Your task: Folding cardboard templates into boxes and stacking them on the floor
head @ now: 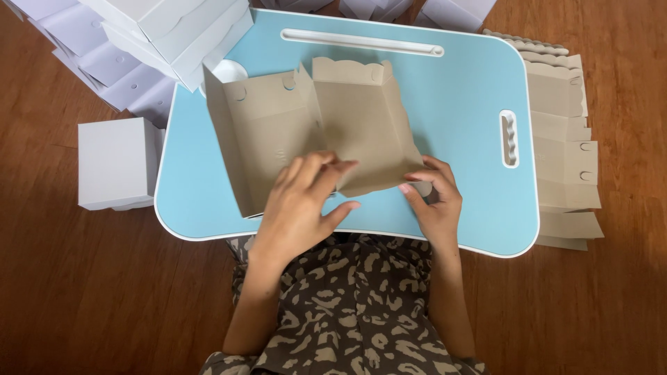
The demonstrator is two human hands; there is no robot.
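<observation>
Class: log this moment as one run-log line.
left hand: pressing cardboard box blank | right hand: pinching its corner | surface: blue lap table
</observation>
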